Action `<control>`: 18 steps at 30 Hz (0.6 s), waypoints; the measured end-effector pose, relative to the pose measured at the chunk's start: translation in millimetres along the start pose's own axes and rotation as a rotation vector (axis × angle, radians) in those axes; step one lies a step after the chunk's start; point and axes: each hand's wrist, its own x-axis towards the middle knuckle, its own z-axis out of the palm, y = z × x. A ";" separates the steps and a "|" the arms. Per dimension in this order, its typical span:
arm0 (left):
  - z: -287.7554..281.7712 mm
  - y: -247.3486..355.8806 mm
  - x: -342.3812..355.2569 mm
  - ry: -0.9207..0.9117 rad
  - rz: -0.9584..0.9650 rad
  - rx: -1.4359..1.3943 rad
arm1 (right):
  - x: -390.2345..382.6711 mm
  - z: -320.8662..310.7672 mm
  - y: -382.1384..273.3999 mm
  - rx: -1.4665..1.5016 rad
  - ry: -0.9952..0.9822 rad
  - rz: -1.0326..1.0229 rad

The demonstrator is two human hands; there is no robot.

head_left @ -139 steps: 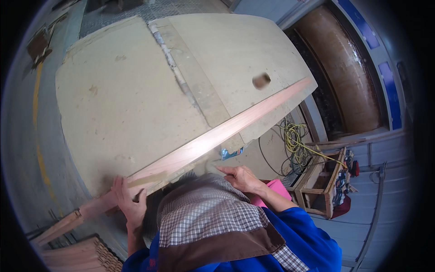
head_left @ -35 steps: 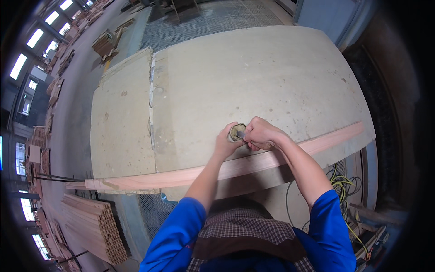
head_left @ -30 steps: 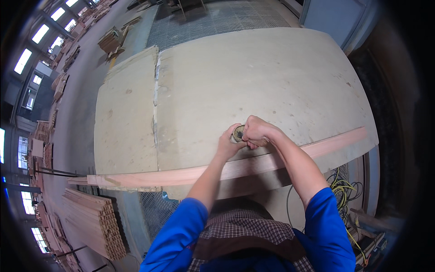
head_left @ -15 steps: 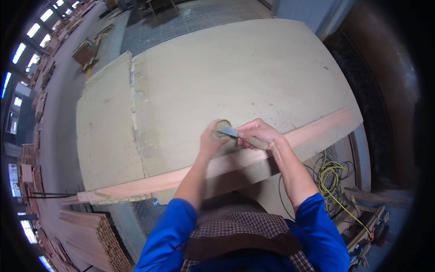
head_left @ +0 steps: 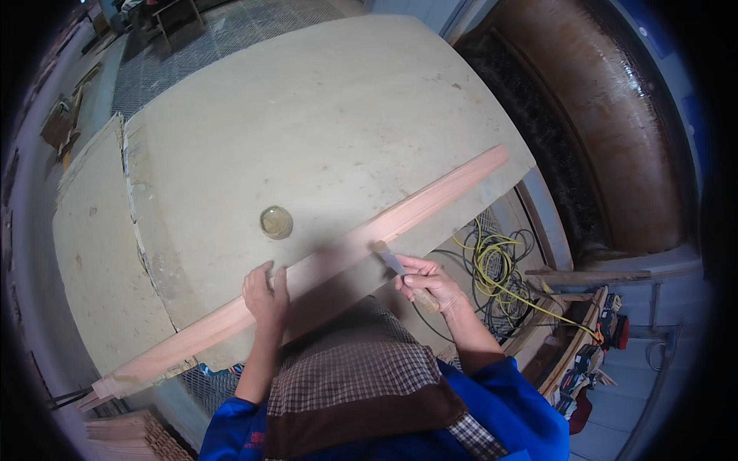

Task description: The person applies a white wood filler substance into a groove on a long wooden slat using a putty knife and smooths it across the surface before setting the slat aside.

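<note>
- The long pinkish board (head_left: 453, 184) lies slantwise along the near side of the counter (head_left: 346, 100). It looks stiff and fairly light for its length, though likely awkward to swing; a hold at two well-spaced points across its width should suit it.
- The left hand (head_left: 265, 298) lies over the board left of its middle, thumb and fingers apart, gripping no tool. How hard it presses, I cannot tell.
- The right hand (head_left: 430, 284) has its fingers closed around the handle of a scraper (head_left: 392, 262), whose blade points up and left to the board's near edge. Whether the tip touches the wood is not clear.
- The scraper should be light, its blade thin and perhaps springy; the handle is the place to hold it. A tan dab shows at the tip, probably soft and sticky.
- The small round tub (head_left: 276, 222) stands on the counter beyond the board, apart from both hands. It looks light and easily nudged; best taken around its sides.
- A tangle of yellow and dark cable (head_left: 492, 261) lies below the counter's right side, near a wooden crate (head_left: 565, 338); both could hamper steps that way. The board itself lies between the body and the tub.
</note>
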 end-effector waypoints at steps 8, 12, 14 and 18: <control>14.3 16.8 1.5 0.098 -0.035 0.362 | 12.7 -81.7 -84.3 -1.247 0.168 -0.563; 13.6 16.9 0.9 0.049 -0.072 0.428 | 19.5 -88.7 -141.3 -1.733 0.116 -0.610; 15.7 18.2 -0.4 0.060 0.004 0.449 | 20.5 -93.7 -153.9 -1.716 0.079 -0.659; 51.2 107.5 3.2 0.056 0.337 0.381 | 20.4 -106.1 -139.5 -1.478 0.115 -0.574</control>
